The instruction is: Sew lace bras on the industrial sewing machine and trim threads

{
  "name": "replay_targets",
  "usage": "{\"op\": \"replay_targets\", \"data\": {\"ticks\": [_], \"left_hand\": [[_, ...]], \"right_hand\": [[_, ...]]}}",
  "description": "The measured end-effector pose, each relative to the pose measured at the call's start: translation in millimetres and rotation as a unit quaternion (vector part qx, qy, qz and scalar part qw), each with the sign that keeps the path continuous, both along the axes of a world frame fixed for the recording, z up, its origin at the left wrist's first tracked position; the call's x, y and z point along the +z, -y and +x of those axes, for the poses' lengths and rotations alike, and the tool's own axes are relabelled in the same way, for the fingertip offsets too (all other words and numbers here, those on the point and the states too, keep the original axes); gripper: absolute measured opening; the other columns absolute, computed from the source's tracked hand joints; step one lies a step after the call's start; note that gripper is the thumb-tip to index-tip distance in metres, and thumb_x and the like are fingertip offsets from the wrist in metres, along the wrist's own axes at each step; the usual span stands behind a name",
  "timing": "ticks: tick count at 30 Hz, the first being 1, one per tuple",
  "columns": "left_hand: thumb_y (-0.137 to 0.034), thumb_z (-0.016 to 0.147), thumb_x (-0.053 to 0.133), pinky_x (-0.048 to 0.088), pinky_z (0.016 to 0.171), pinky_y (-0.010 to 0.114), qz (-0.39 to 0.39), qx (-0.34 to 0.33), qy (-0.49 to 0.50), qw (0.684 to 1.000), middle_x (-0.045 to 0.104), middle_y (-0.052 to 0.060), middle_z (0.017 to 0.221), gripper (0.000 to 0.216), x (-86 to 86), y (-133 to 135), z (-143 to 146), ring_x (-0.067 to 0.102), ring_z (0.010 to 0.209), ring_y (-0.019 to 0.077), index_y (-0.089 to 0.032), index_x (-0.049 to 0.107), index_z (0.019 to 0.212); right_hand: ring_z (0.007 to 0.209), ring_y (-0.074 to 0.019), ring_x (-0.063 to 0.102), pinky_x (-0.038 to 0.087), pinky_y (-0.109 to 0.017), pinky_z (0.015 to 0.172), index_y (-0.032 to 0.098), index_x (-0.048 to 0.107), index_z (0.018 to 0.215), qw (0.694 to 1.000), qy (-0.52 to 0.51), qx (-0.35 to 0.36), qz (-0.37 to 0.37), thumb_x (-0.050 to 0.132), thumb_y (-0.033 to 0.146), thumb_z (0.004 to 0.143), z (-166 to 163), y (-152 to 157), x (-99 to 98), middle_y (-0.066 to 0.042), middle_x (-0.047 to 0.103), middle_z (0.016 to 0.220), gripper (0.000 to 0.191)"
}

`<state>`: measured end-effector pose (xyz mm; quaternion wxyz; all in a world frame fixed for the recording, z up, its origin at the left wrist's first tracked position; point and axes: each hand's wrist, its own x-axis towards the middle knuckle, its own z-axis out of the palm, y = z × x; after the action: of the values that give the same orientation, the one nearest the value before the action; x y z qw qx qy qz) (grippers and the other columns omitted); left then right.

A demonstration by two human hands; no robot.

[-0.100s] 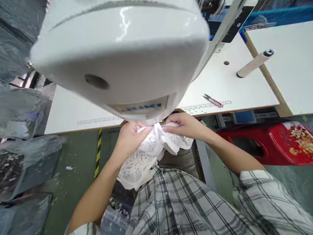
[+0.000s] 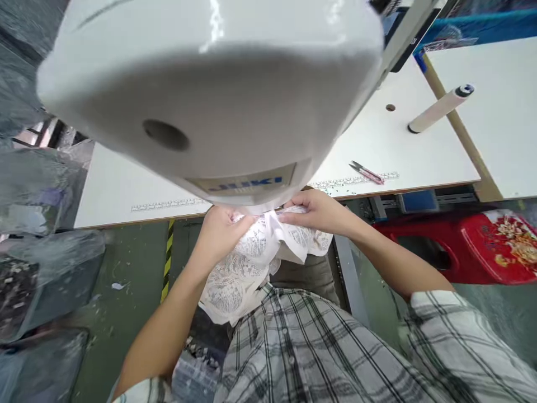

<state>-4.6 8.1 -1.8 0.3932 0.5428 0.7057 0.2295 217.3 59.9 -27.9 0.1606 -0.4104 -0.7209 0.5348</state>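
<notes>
While your plaid shirt (image 2: 302,347) is filling the nearest part of the view, the white lace fabric (image 2: 241,271) is draping from your lap up to the front edge of the table (image 2: 117,190). Its long axis is running away from you: the loose lower end is trailing down and to your left, and the upper end is pointing under the sewing machine head (image 2: 210,89). Your left hand (image 2: 220,229) is curling its fingers and pinching the upper edge of the lace, while your right hand (image 2: 319,212) is pinching the same edge just beside it, fingers pressed together. The fingertips are partly hiding beneath the machine. Gripping so close together is, in all likelihood, keeping the short stretch of lace between the hands taut and flat. A printed ruler (image 2: 168,205) is running along the table edge to the left. Farther out on your right, pink-handled snips (image 2: 366,172) are lying on the table and a pale tube (image 2: 440,108) is leaning beyond them. A red stool (image 2: 457,246) is sitting under the table edge.
</notes>
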Motion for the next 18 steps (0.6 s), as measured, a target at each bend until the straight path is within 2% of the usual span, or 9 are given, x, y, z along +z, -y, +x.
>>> {"op": "replay_targets", "data": {"ticks": [2, 8, 12, 18], "left_hand": [[-0.032, 0.073, 0.069, 0.021, 0.049, 0.027, 0.009, 0.013, 0.005, 1.000, 0.029, -0.004, 0.051, 0.046, -2.0, -4, -3, 0.031, 0.052, 0.0118, -0.024, 0.030, 0.051], [-0.022, 0.069, 0.071, 0.042, 0.059, 0.030, 0.075, 0.017, 0.036, 0.996, 0.049, 0.000, 0.057, 0.019, -8.7, -8, -7, 0.055, 0.071, 0.0222, -0.023, 0.053, 0.062], [-0.021, 0.067, 0.071, 0.048, 0.065, 0.031, 0.108, 0.003, 0.044, 0.993, 0.052, -0.001, 0.058, 0.017, -10.0, -11, -8, 0.059, 0.077, 0.0240, -0.023, 0.054, 0.066], [-0.015, 0.063, 0.070, 0.050, 0.068, 0.032, 0.103, 0.007, 0.027, 0.994, 0.048, -0.003, 0.055, 0.024, -12.3, -14, -9, 0.059, 0.076, 0.0233, -0.024, 0.047, 0.061]], "right_hand": [[0.064, -0.0128, 0.053, 0.035, -0.025, 0.060, 0.015, 0.069, 0.077, 1.000, 0.001, -0.005, 0.002, 0.068, 0.049, 0.083, 0, -3, 1.6, -0.001, 0.063, 0.071, 0.035], [0.073, -0.0173, 0.061, 0.043, -0.027, 0.069, 0.016, 0.074, 0.083, 1.000, 0.001, -0.009, 0.027, 0.071, 0.045, 0.084, -1, -7, 0.9, -0.002, 0.068, 0.074, 0.029], [0.081, -0.0201, 0.064, 0.047, -0.030, 0.078, 0.018, 0.076, 0.088, 0.999, -0.003, -0.014, 0.033, 0.072, 0.044, 0.085, 0, -9, -1.9, -0.004, 0.071, 0.079, 0.027], [0.083, -0.0213, 0.066, 0.048, -0.031, 0.077, 0.018, 0.076, 0.088, 0.999, -0.012, -0.014, 0.030, 0.074, 0.049, 0.084, 1, -10, -3.4, -0.004, 0.071, 0.079, 0.031]]}}
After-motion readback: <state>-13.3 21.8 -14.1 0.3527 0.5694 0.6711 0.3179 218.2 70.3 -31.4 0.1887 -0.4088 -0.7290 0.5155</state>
